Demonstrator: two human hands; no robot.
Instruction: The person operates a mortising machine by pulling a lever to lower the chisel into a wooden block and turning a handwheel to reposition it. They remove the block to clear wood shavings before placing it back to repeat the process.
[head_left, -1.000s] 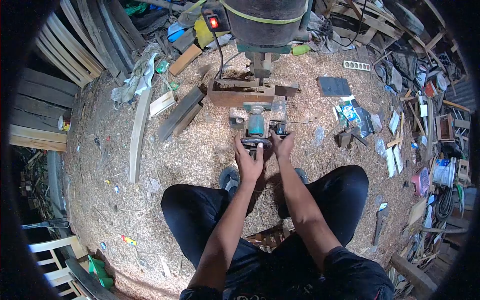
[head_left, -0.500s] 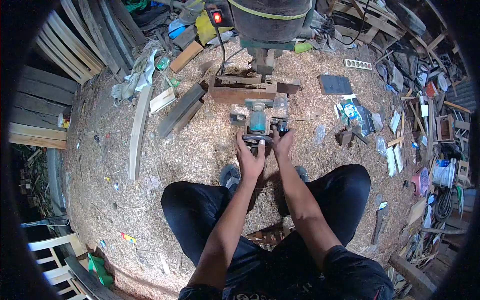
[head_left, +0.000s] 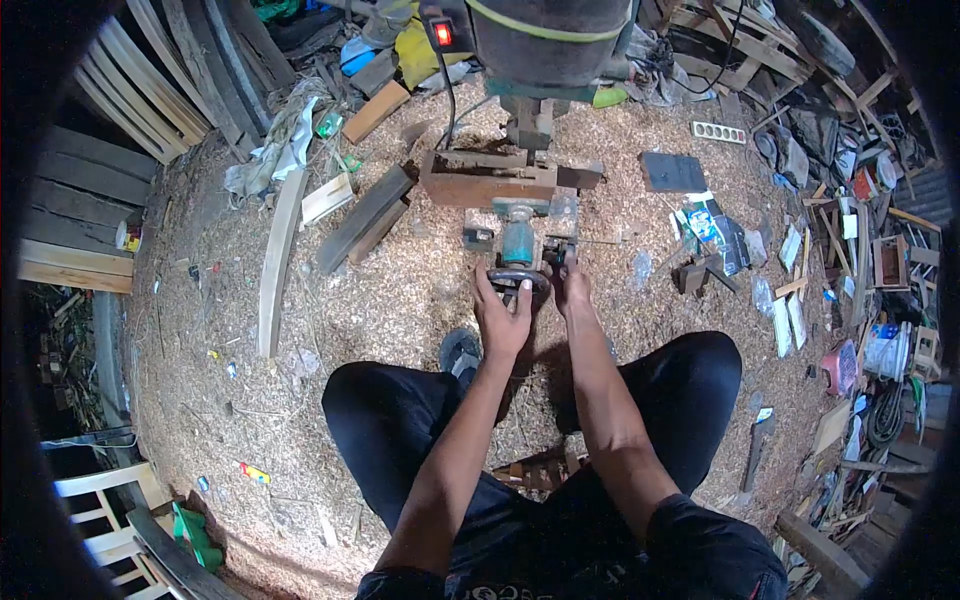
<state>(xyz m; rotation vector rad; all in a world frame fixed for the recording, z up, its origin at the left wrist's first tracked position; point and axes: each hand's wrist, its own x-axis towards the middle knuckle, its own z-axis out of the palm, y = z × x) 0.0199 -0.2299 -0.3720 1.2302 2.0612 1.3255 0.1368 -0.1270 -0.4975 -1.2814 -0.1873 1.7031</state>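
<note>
My left hand (head_left: 503, 318) is wrapped round the near rim of a dark handwheel (head_left: 518, 276), thumb on top. The wheel joins a green cylindrical machine part (head_left: 517, 240). Just right of the wheel, my right hand (head_left: 572, 286) has its fingers closed at a small dark metal fitting (head_left: 560, 252); the fingertips are partly hidden. Beyond the green part, a reddish-brown wooden block (head_left: 488, 180) with a long slot lies across the machine, beneath the tool holder (head_left: 529, 125) of a big dark motor head (head_left: 545, 45).
Dark beams (head_left: 365, 222) and a pale curved board (head_left: 282, 265) lie left on the shavings. At right are a dark slab (head_left: 672, 171), a power strip (head_left: 719, 132) and plastic packets (head_left: 708, 228). My knees flank the machine.
My right hand has shifted slightly right and turned at the fitting, its forearm straighter. My left hand stays on the wheel. The whole view has moved slightly.
</note>
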